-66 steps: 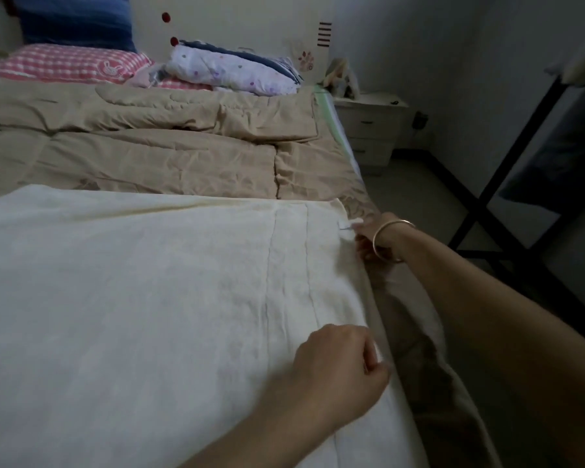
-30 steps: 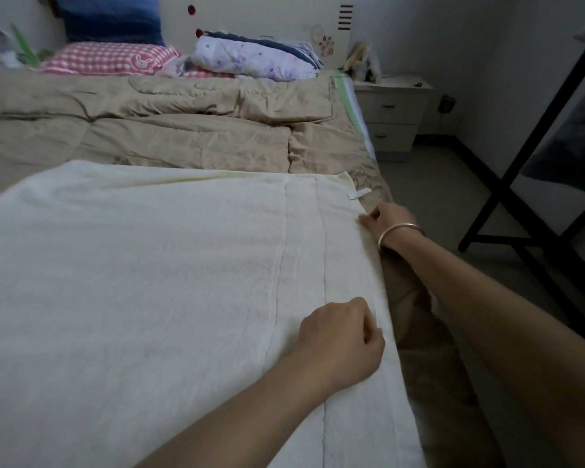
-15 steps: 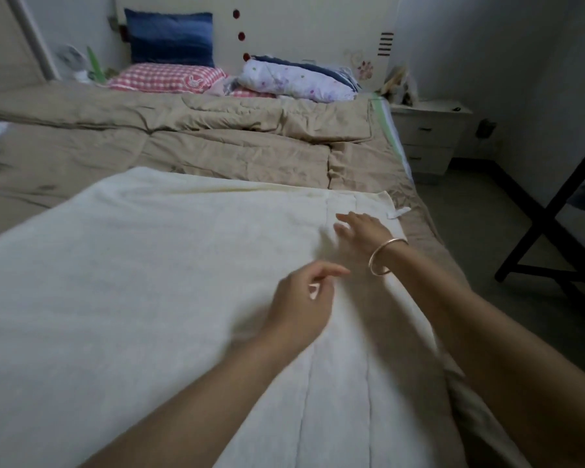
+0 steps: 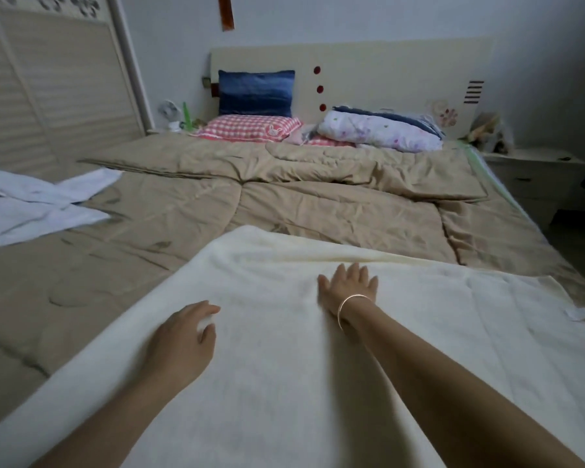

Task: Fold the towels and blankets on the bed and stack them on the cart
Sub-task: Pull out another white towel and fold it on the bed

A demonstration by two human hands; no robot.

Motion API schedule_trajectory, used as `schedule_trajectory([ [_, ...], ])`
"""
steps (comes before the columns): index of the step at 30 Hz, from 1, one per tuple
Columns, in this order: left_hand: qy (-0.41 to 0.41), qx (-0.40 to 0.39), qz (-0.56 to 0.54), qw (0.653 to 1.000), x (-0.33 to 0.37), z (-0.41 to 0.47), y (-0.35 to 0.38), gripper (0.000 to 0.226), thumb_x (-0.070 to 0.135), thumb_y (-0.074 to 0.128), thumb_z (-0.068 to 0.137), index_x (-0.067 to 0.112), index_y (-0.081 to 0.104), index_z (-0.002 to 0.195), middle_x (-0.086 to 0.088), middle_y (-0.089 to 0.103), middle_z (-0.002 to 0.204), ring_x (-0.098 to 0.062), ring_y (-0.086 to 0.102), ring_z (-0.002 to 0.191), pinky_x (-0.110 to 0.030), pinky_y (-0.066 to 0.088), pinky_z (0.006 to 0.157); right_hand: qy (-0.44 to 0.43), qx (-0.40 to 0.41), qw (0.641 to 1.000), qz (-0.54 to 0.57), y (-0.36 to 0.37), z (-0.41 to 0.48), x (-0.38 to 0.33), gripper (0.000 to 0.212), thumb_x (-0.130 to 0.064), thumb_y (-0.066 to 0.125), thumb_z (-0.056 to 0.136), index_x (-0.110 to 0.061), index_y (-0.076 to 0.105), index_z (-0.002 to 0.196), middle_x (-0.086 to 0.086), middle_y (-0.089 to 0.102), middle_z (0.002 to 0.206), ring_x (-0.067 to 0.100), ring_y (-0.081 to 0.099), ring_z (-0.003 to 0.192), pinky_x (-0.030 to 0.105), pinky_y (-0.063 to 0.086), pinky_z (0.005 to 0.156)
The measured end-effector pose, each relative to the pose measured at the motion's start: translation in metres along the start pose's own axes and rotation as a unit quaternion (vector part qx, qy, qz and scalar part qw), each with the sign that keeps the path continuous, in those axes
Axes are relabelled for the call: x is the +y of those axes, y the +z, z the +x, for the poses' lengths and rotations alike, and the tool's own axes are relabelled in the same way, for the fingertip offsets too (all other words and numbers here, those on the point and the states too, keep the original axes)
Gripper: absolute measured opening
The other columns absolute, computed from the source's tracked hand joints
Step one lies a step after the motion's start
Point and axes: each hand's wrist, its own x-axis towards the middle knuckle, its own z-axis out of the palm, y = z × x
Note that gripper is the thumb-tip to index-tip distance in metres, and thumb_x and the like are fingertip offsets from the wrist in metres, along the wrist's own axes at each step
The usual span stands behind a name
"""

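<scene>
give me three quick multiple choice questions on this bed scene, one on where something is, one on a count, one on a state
1. Where does the crumpled white cloth lie?
A. on the tan quilt, at the far left of the picture
B. on the nightstand
C. under the blue pillow

2. How many red dots mark the headboard?
A. one
B. three
C. five

3. How does the right hand meet the cream towel?
A. pinching a corner
B. flat, fingers spread
C. lifted clear of it

Answers:
1 A, it lies on the quilt by the picture's left edge.
2 B, three dots stand in a near-vertical column.
3 B, the palm lies down on the towel with straight fingers.
</scene>
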Motion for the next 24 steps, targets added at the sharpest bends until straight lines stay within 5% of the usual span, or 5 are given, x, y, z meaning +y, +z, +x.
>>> schedule_trajectory([
  [3,0.007,0.006,0.027,1.000,-0.038,0.043,-0.004,0.030,0.009,0.063,0.088,0.015,0.068,0.117,-0.002,0.061,0.131,-0.022,0.055,0.123,-0.033,0.041,0.102,-0.055,0.013,0.998,0.004,0.007,0.033,-0.052,0.066,-0.056,0.020,0.096,-0.019,0.022,0.150,0.016,0.003,0.159,0.029,-0.006,0.147,0.048,-0.001,0.117],
  [7,0.016,0.015,-0.002,1.000,-0.058,0.106,0.000,0.028,0.004,0.063,0.086,0.009,0.068,0.113,-0.009,0.063,0.124,-0.027,0.058,0.118,-0.033,0.042,0.100,-0.108,0.169,0.980,0.002,0.006,0.076,-0.108,0.044,-0.045,0.033,0.098,-0.021,0.050,0.131,0.009,0.044,0.139,0.029,0.036,0.128,0.038,0.025,0.105],
  [11,0.040,0.014,-0.020,0.999,-0.054,0.163,0.011,0.029,0.008,0.059,0.089,0.013,0.065,0.117,-0.004,0.060,0.124,-0.023,0.055,0.117,-0.028,0.038,0.100,-0.132,0.079,0.987,0.036,0.004,0.120,-0.148,0.039,-0.039,0.041,0.098,-0.013,0.060,0.118,0.008,0.054,0.133,0.030,0.049,0.120,0.034,0.039,0.095],
  [18,-0.023,0.003,-0.003,1.000,-0.043,0.213,0.037,0.037,0.027,0.060,0.092,0.020,0.051,0.127,0.000,0.057,0.130,-0.021,0.053,0.119,-0.030,0.042,0.095,-0.061,0.000,0.992,0.110,0.003,0.162,-0.169,0.046,-0.048,0.051,0.092,-0.010,0.066,0.111,0.008,0.066,0.110,0.028,0.061,0.102,0.027,0.037,0.075],
  [24,-0.072,-0.062,0.012,0.995,-0.044,0.231,0.037,0.063,0.037,0.073,0.080,0.020,0.041,0.131,0.000,0.056,0.131,-0.024,0.056,0.115,-0.027,0.042,0.079,-0.101,-0.009,0.987,0.124,-0.014,0.177,-0.189,0.031,-0.030,0.059,0.089,-0.010,0.067,0.111,0.006,0.068,0.108,0.023,0.061,0.093,0.024,0.042,0.078],
])
